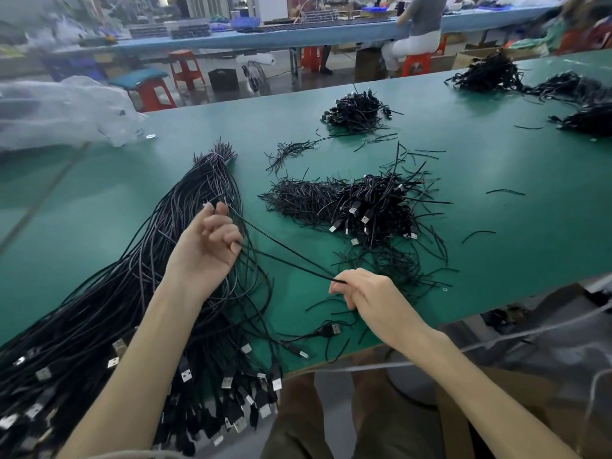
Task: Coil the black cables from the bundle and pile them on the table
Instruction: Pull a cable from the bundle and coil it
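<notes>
- Black cables lie in a long bundle [139, 293] along the left part of the worktop [496, 180], plug ends hanging over its near edge.
- One cable [284, 251] is drawn out of it, stretched between the two hands above the worktop. Two runs of it show, so a first loop may be forming.
- The left hand [205, 250], palm up over the bundle, has its fingers curled round that strand. The right hand [367, 293], close to the near edge, pinches it between thumb and fingertips.
- A pile of coiled cables [371, 207] sits toward the middle of the worktop, beyond the right hand, with short loose bits scattered around it.
- Another heap [357, 111] lies nearer the far edge.
- Step in hand, as I judge it: the start of coiling a single cable, with most of the bundle yet to do.
- The next move calls for winding the slack into even loops while keeping tension, easing the plug end free without dragging neighbours along, then laying the coil on the pile.
</notes>
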A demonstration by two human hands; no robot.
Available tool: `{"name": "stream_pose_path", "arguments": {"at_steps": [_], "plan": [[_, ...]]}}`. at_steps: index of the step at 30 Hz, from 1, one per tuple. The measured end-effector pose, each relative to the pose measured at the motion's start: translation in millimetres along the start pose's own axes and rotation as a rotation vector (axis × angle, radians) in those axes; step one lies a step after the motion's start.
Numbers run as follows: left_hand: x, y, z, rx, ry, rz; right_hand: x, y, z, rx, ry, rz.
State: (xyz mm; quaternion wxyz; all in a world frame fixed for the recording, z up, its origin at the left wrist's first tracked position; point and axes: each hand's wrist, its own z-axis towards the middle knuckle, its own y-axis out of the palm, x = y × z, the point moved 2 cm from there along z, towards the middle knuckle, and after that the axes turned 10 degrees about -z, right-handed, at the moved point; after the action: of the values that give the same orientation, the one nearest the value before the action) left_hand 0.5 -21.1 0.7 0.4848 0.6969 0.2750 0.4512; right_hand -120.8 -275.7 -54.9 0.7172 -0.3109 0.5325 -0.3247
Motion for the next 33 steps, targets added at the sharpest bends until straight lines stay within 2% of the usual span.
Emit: {"name": "stream_pose_path", "arguments": {"at_steps": [2,6,10,12,22,27,30,33], "plan": [[-3,5,-3,-0.091,-0.046,0.064,1,-3,-1,-0.003,0.028,0.076],[-3,9,-12,-0.249,-0.052,0.443,1,-9,-3,-0.010,0.023,0.200],[-12,16,-22,-0.391,-0.165,0.771,4,-15,2,0.056,0.082,0.298],[-17,18,-26,-0.425,-0.178,0.843,6,-16,5,0.094,0.123,0.300],[-22,39,-35,-0.401,-0.085,0.624,14,-10,4,0.116,0.203,0.280],[-17,52,-36,-0.290,0.088,0.482,11,-1,0,0.008,0.107,0.069],[-20,56,-37,-0.273,0.147,0.476,13,3,0,-0.001,0.106,0.055],[-22,53,-42,-0.355,0.080,0.605,15,2,1,0.011,0.127,0.091]]}}
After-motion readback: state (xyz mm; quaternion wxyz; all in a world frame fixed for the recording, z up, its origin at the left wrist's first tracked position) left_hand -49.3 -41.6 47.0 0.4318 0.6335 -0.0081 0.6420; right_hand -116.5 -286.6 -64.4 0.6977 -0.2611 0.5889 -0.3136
